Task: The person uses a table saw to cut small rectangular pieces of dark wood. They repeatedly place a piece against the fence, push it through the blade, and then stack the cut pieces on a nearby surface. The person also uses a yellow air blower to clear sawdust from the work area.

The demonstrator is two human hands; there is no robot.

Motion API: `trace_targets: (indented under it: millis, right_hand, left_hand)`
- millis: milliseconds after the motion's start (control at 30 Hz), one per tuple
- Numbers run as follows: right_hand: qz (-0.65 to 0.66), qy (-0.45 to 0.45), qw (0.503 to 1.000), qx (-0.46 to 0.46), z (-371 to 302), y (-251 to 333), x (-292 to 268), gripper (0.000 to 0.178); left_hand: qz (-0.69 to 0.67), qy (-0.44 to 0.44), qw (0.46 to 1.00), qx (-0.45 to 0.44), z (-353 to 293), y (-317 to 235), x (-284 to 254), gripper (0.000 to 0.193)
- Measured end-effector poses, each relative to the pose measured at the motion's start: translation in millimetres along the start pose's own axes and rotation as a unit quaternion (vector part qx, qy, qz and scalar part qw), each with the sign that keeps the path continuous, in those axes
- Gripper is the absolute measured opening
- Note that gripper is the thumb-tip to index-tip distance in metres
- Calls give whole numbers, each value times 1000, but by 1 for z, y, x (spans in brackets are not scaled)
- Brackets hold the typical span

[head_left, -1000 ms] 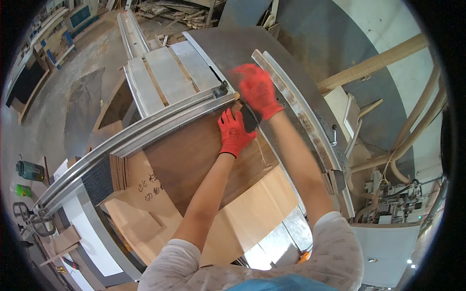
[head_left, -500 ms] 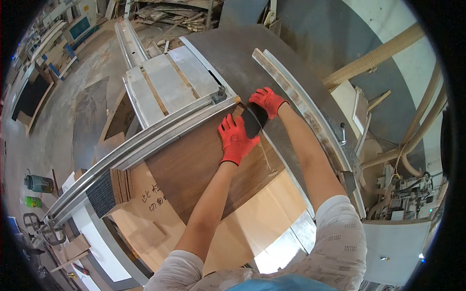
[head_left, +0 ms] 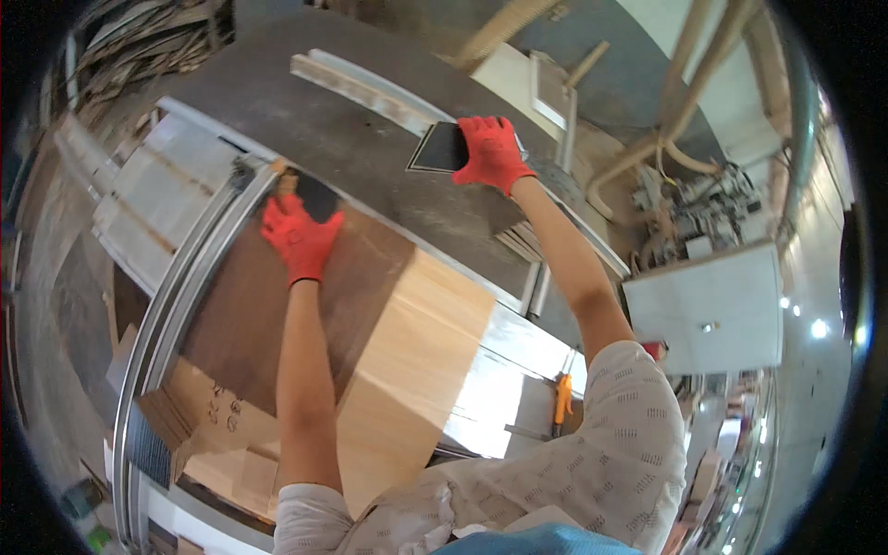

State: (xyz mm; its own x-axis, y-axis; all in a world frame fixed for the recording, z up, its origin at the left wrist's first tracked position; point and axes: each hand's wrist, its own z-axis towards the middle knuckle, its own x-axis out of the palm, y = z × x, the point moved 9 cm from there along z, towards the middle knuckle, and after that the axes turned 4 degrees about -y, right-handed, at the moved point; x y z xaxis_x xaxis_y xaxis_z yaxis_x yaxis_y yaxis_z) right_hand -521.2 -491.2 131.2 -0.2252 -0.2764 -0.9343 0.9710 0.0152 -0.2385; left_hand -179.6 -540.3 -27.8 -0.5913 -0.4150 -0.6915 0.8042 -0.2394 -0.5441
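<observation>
Both my hands wear red knitted gloves. My left hand [head_left: 301, 239] lies on a brown wood-grain board [head_left: 250, 305], thumb spread, its fingertips by a small wooden block [head_left: 289, 181] at the metal fence. Beside those fingers lies a dark piece [head_left: 319, 197], partly covered by the hand. My right hand [head_left: 492, 154] is closed on a dark rectangular panel piece [head_left: 437, 148] with a pale edge, over the grey machine table [head_left: 370, 153]. The fingers on its far side are partly hidden.
A long metal fence [head_left: 176, 287] runs along the board's left side. Pale boards [head_left: 421, 319] lie under the brown one. A rail [head_left: 370, 92] crosses the far table. Stacked strips [head_left: 520, 239] sit below my right forearm. An orange-handled tool [head_left: 562, 400] is near my right side.
My right hand has moved right, away from my left hand, carrying a dark panel piece. My left hand stays by the wooden block. The whole view has turned to the right.
</observation>
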Motion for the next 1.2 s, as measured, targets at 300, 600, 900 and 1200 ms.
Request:
trace_targets:
  millis: [300, 600, 900, 1200]
  right_hand:
    - [-24, 203, 930, 304, -222, -203, -58, 81]
    - [-2, 253, 909, 332, -276, -214, 15, 108]
    - [17, 213, 975, 63, -198, -139, 41, 93]
    - [132, 126, 982, 40, -213, -150, 70, 50]
  left_hand:
    - [-3, 24, 999, 23, -3, -12, 6, 89]
    - [5, 20, 1000, 21, 0, -10, 1, 83]
    - [3, 39, 999, 14, 0, -4, 6, 83]
    - [-23, 49, 998, 18, 1, -7, 10, 86]
